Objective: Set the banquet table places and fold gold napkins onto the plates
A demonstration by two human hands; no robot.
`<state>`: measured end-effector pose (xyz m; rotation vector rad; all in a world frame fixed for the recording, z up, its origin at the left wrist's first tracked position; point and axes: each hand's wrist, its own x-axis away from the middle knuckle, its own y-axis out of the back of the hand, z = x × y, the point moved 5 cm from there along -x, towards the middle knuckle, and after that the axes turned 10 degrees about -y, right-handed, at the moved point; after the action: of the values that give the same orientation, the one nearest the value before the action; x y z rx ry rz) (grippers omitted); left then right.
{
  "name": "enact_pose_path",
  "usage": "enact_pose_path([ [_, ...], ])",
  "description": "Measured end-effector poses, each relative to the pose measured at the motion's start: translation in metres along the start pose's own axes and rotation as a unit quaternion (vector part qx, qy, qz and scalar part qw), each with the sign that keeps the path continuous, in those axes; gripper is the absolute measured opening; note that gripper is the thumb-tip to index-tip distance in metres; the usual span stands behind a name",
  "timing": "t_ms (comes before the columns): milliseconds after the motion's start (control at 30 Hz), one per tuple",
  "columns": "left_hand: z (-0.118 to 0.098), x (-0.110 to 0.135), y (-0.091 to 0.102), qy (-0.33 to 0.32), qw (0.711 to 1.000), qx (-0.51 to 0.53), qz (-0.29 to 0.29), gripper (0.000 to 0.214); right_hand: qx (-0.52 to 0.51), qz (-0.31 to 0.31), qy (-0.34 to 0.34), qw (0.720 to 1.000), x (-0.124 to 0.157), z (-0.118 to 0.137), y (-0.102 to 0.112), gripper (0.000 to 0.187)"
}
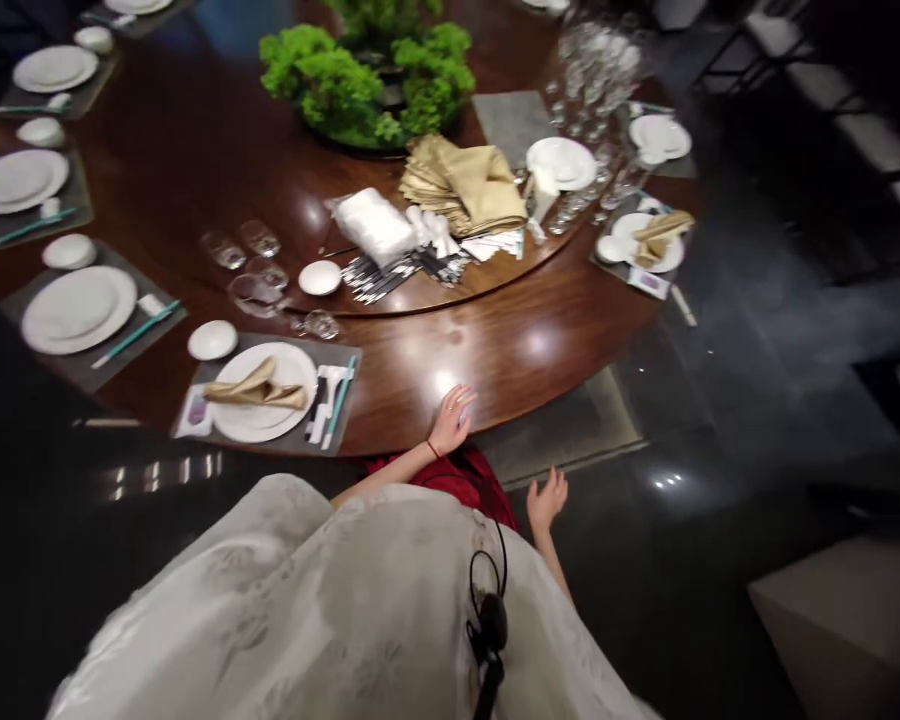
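Note:
My left hand [451, 418] rests near the front edge of the round wooden table [495, 355], fingers loosely spread, holding nothing. My right hand [546, 498] hangs open below the table edge, over the dark floor. To the left of my left hand lies a grey placemat [345, 415] with a white plate [289, 365], a folded beige napkin [256, 390] on it and teal chopsticks [340, 400] beside it.
A raised turntable [195, 200] carries a green plant centrepiece [367, 75], a stack of beige napkins [465, 180], cutlery [397, 272], a plastic packet [371, 225] and several glasses [596, 70]. More place settings [75, 308] ring the left rim. A set place [649, 240] is at right.

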<state>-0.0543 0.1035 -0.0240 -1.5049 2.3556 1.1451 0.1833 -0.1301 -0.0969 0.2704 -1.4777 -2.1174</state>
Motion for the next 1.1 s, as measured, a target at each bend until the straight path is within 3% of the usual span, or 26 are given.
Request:
enact_pose_path([
  [67,-0.003,-0.027,-0.052,0.015,0.998,0.006,0.061,0.047,-0.004,-0.049,-0.096,0.994,-0.017,-0.062,0.03,0.063],
  [133,0.017,-0.046,-0.087,0.107,0.988,-0.033,0.107,0.052,-0.02,-0.08,-0.123,0.989,-0.045,-0.087,0.052,0.059],
  [233,0.068,-0.048,-0.108,0.318,0.927,-0.158,0.12,0.06,-0.052,-0.089,-0.045,0.994,-0.112,-0.063,0.066,0.055],
  [267,0.081,-0.045,-0.111,0.343,0.911,-0.196,0.117,0.06,-0.064,-0.084,-0.005,0.994,-0.138,-0.044,0.067,0.053],
  [433,0.111,-0.012,-0.124,0.32,0.897,-0.285,0.106,0.056,-0.108,0.01,0.19,0.976,-0.252,0.078,0.039,0.048],
  [533,0.118,-0.016,-0.129,0.362,0.887,-0.281,0.06,0.051,-0.116,0.084,0.268,0.953,-0.304,0.139,0.023,0.048],
  [633,0.131,-0.069,-0.13,0.442,0.857,-0.26,-0.054,0.049,-0.122,0.121,0.32,0.932,-0.361,0.187,0.029,0.046],
  [733,0.154,-0.162,-0.125,0.485,0.822,-0.232,-0.186,0.064,-0.135,0.121,0.37,0.911,-0.436,0.248,0.053,0.042],
  [800,0.176,-0.218,-0.12,0.552,0.759,-0.202,-0.281,0.073,-0.139,0.098,0.398,0.902,-0.496,0.307,0.069,0.039],
  [900,0.208,-0.277,-0.121,0.65,0.658,-0.135,-0.354,0.069,-0.14,0.064,0.432,0.889,-0.591,0.419,0.08,0.038],
  [1000,0.223,-0.298,-0.124,0.715,0.559,-0.147,-0.393,0.066,-0.116,0.053,0.448,0.885,-0.679,0.546,0.072,0.039],
  [1100,0.228,-0.293,-0.129,0.726,0.485,-0.221,-0.435,0.078,-0.057,0.072,0.41,0.908,-0.755,0.657,0.043,0.039],
])
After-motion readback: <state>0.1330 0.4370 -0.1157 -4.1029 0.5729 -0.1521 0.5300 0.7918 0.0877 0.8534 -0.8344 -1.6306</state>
